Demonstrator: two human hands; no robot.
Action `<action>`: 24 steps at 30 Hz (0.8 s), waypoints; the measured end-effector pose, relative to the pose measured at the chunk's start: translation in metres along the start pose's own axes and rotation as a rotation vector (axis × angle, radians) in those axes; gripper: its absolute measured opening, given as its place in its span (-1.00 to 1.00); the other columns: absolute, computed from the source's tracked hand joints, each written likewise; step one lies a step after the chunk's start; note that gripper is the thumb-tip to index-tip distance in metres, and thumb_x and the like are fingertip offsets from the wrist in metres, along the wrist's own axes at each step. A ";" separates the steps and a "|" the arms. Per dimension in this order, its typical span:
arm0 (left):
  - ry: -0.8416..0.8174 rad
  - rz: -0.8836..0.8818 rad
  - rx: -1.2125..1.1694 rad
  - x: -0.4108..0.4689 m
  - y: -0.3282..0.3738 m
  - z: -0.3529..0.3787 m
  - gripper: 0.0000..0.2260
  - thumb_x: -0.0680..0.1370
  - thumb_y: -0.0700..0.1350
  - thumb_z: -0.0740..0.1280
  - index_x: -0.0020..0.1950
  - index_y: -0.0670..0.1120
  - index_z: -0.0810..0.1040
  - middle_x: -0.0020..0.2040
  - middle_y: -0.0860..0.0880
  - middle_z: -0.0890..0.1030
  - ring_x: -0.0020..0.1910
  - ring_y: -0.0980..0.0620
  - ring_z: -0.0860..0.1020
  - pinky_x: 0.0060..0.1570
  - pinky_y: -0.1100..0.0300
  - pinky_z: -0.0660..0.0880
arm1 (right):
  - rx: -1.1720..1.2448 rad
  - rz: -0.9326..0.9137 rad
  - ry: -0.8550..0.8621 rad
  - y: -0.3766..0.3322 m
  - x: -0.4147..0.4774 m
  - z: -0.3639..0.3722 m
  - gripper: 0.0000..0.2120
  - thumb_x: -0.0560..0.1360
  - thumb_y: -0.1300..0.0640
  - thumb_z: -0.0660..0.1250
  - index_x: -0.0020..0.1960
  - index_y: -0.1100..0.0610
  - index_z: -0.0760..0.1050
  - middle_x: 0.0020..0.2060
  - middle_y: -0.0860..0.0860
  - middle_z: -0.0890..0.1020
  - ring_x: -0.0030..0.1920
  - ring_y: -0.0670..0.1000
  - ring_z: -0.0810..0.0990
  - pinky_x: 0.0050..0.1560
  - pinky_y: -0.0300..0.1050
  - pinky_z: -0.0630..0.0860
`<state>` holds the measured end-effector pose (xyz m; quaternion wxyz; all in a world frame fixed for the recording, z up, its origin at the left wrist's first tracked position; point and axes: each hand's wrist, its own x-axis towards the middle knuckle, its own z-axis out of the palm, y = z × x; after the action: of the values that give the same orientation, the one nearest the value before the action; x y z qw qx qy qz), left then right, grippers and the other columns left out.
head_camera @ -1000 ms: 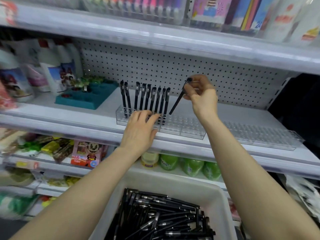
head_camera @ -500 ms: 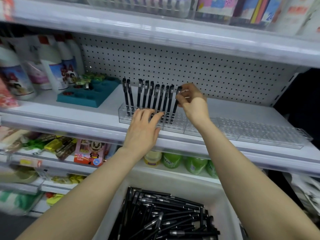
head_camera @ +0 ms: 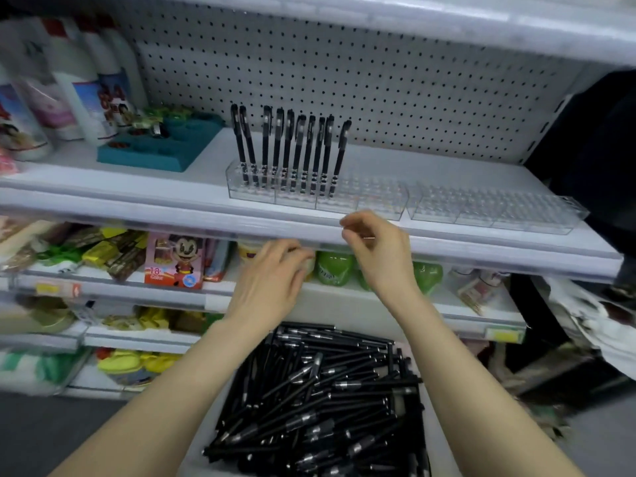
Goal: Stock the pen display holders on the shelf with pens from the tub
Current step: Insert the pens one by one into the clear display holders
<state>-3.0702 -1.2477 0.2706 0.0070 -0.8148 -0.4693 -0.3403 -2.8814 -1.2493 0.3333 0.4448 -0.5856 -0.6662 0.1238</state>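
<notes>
With the newest pen (head_camera: pixel 340 156) now seated in the holder (head_camera: pixel 378 204), my left hand (head_camera: pixel 272 280) and right hand (head_camera: pixel 378 249) drop back empty and loose toward the tub (head_camera: pixel 438 449).

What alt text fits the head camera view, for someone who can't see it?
An empty left hand and right hand hover before a shop shelf, above a tub of black pens. A row of pens stands upright at the left end of a clear holder; its other slots are empty.
</notes>
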 end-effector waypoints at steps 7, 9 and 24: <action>-0.148 -0.083 0.039 -0.036 -0.012 0.028 -0.64 0.55 0.00 0.11 0.27 -0.01 0.54 0.13 -0.03 0.54 0.08 -0.12 0.50 0.06 0.00 0.48 | -0.137 0.129 -0.293 0.036 -0.079 0.031 -0.86 0.51 0.21 0.38 0.01 0.04 0.66 -0.14 -0.08 0.70 -0.13 -0.10 0.63 0.03 -0.14 0.56; -0.136 -0.097 0.019 -0.036 -0.010 0.028 -0.67 0.57 -0.02 0.10 0.23 -0.01 0.55 0.08 -0.03 0.55 0.04 -0.11 0.50 0.03 0.00 0.48 | -0.223 0.144 -0.420 0.047 -0.091 0.037 -0.86 0.50 0.15 0.40 0.05 0.01 0.65 -0.10 -0.08 0.70 -0.08 -0.06 0.63 0.06 -0.11 0.55; -0.092 -0.130 -0.095 -0.037 -0.005 0.022 -0.78 0.59 -0.14 0.24 0.19 -0.03 0.60 0.04 -0.01 0.57 0.04 -0.08 0.48 0.03 0.00 0.46 | -0.211 0.203 -0.578 0.057 -0.084 0.022 -0.91 0.43 0.14 0.49 -0.06 0.04 0.66 -0.22 -0.06 0.65 -0.18 -0.07 0.59 -0.13 -0.36 0.45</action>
<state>-3.0741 -1.2660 0.2311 -0.0751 -0.7968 -0.5043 -0.3243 -2.8665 -1.3006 0.2442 0.1593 -0.6324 -0.7125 0.2589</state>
